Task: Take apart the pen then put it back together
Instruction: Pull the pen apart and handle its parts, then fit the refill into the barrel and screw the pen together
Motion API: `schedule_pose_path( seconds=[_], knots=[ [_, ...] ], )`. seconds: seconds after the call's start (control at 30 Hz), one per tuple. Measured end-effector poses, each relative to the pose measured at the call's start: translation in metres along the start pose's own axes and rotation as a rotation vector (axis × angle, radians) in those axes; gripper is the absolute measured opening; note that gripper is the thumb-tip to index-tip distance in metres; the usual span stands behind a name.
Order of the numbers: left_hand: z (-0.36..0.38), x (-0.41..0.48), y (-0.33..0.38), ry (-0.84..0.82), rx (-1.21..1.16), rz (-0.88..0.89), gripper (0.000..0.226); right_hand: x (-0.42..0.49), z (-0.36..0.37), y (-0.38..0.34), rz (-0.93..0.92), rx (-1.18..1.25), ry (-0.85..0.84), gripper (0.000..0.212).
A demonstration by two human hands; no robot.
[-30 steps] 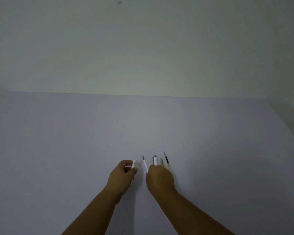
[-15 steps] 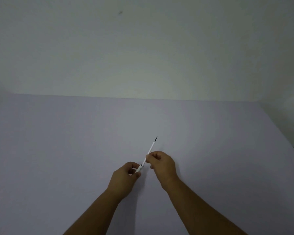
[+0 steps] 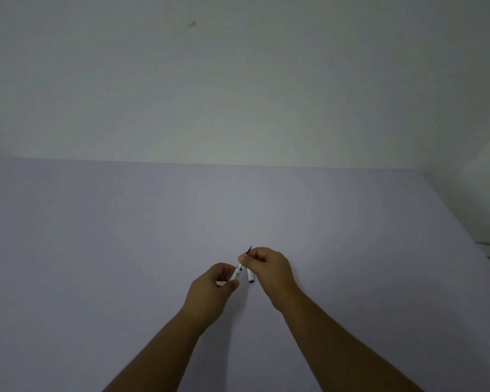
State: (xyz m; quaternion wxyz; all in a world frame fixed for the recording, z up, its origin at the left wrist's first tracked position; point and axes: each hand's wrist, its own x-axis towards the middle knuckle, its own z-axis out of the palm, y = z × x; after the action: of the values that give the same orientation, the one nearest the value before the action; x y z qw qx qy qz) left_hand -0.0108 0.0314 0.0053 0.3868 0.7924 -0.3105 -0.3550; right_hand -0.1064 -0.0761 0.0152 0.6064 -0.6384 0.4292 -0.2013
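Right now both hands meet over the pale lilac table (image 3: pixel 125 250), a little nearer than its middle, and all the pen parts in sight sit between them. The left hand (image 3: pixel 212 290) is curled, its thumb and fingers pinching a short white pen barrel (image 3: pixel 236 274) that tilts up and to the right. Just beyond the barrel's upper end, the right hand (image 3: pixel 269 268) has its fingertips closed on a thin refill (image 3: pixel 248 251), whose dark tip sticks out above the fingers; the refill lines up with the barrel, but how far it sits inside is hidden by the fingers. Just right of the barrel, below the right hand's fingers, a second short white piece (image 3: pixel 250 276) with a dark lower end points down toward the table; whether it is held in the right hand or lying on the table I cannot tell. Both bare forearms come in from the near edge of the table, and a plain wall (image 3: pixel 238 80) rises behind its far edge.
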Motion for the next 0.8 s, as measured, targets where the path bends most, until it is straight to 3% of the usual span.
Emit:
schedule_pose_path(
  seconds=[0.13, 0.2, 0.27, 0.33, 0.4, 0.47, 0.67, 0.8],
  knots=[
    [0.0, 0.002, 0.0, -0.005, -0.064, -0.023, 0.012, 0.002, -0.002, 0.004, 0.015, -0.007, -0.061, 0.014],
    [-0.001, 0.004, -0.002, -0.013, -0.076, -0.03, 0.01, 0.01, -0.005, 0.007, 0.068, 0.106, 0.038, 0.012],
    [-0.003, 0.004, -0.004, -0.028, -0.093, -0.034, 0.015, 0.021, -0.008, 0.013, 0.086, -0.097, 0.156, 0.014],
    [-0.004, 0.005, -0.006, -0.041, -0.096, -0.036, 0.025, 0.028, -0.005, 0.023, 0.072, -0.55, 0.115, 0.024],
    [-0.006, 0.005, -0.009, -0.045, -0.092, -0.046, 0.028, 0.031, 0.003, 0.03, 0.037, -0.837, 0.059, 0.037],
    [-0.009, 0.005, -0.012, -0.039, -0.094, -0.058, 0.027, 0.034, 0.011, 0.036, 0.019, -0.929, 0.061, 0.042],
    [-0.014, 0.007, -0.016, -0.028, -0.096, -0.075, 0.029, 0.037, 0.007, 0.043, 0.037, -1.008, 0.194, 0.032],
    [-0.014, 0.008, -0.018, -0.035, -0.105, -0.078, 0.024, 0.04, 0.001, 0.049, 0.091, -1.018, 0.19, 0.029]
  ],
)
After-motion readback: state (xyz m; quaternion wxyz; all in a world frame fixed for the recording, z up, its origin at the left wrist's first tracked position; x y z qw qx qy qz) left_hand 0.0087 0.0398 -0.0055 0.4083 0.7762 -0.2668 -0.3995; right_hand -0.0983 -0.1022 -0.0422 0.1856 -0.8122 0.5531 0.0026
